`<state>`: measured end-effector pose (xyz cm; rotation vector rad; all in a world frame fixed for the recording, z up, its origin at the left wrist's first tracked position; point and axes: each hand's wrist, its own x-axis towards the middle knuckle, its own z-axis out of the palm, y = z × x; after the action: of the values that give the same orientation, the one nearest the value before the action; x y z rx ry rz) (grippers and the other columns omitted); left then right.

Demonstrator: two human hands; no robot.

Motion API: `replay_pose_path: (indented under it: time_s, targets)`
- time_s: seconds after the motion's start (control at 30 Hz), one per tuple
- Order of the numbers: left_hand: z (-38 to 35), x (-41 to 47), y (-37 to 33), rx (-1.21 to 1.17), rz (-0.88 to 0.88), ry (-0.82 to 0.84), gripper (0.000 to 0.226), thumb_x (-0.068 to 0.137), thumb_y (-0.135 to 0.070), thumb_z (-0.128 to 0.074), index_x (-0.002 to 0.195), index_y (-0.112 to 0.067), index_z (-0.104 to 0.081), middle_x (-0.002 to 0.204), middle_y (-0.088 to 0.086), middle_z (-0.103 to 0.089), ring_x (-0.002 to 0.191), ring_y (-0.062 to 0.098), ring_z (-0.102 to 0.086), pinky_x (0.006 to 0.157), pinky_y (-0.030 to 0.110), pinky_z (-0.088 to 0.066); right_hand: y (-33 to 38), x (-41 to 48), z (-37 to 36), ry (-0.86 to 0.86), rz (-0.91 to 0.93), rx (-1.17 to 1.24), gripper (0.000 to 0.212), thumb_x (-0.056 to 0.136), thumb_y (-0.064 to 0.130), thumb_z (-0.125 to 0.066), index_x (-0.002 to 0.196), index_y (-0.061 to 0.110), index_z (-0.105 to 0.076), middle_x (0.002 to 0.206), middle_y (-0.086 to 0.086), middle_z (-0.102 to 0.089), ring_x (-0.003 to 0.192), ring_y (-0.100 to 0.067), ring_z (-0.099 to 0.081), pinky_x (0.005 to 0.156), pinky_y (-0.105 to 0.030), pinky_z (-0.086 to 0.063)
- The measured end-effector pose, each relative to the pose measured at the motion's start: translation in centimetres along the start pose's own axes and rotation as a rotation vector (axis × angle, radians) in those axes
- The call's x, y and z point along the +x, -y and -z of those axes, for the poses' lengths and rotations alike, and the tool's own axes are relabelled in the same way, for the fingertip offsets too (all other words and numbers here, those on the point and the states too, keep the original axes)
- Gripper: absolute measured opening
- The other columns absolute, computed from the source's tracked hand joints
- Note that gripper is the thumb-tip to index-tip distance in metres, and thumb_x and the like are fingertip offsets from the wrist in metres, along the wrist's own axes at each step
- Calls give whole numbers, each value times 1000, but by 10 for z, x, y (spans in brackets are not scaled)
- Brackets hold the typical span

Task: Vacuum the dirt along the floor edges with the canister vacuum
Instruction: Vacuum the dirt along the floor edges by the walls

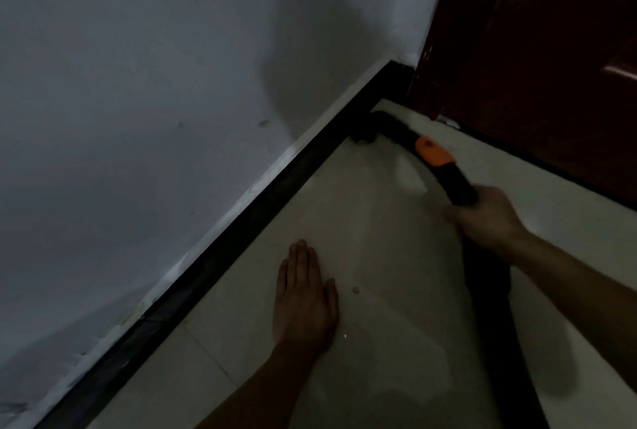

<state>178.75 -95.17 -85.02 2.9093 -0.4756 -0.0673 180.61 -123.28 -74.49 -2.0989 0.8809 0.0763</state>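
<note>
Wall [172,84] and pale floor [379,221] meet at a black skirting board [241,208] beside a dark door [534,66]. The right hand [489,218] wraps its grip round the black-and-orange vacuum wand [444,166], whose nozzle [365,132] sits on the floor in the corner by the skirting board. The left hand [305,297] lies flat on the floor, grip wide.

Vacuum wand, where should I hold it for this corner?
Grip the black tube behind the orange collar, from above, where the right hand holds it: it slopes down to its nozzle at the baseboard, so that spot likely steers the tip.
</note>
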Motion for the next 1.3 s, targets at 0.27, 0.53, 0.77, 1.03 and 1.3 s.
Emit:
replay_pose_path:
  time_s: [0.27,0.53,0.77,1.03,1.3]
  targets:
    - [4,0,-2,-12,0,19,62,95,-38,-31,141,2,-43,149,19,-38,140,29,-35,115,33,-11,-22,-25,2,0,12,-86,26,80,12,-72,104,7,-65,85,-16,-67,68,-28,-63,60,-29,-46]
    - [4,-1,2,-27,-14,-9,68,94,-42,-24,144,2,-38,153,18,-31,143,28,-26,115,30,-3,-21,-51,-3,158,78,-150,23,77,13,-72,96,18,-62,82,-7,-63,64,-22,-61,58,-25,-46]
    - [0,-1,2,-18,-28,-28,73,93,-43,-16,146,3,-33,155,19,-26,145,29,-21,118,38,-12,-90,-59,98,-244,-201,-175,33,81,16,-74,111,5,-65,83,-18,-66,68,-32,-65,63,-35,-50]
    - [-2,-1,-2,-44,9,-22,68,90,-37,-26,137,10,-42,147,27,-37,138,40,-33,113,49,-25,-115,-128,60,-175,-176,-46,26,76,10,-73,101,12,-66,81,-13,-67,67,-26,-63,59,-27,-45]
    - [3,-21,-58,-109,171,149,63,79,-25,-41,127,15,-49,137,41,-39,127,57,-36,101,61,-32,-136,-164,74,-219,-276,2,20,76,13,-73,93,16,-62,75,-7,-65,64,-27,-64,59,-35,-55]
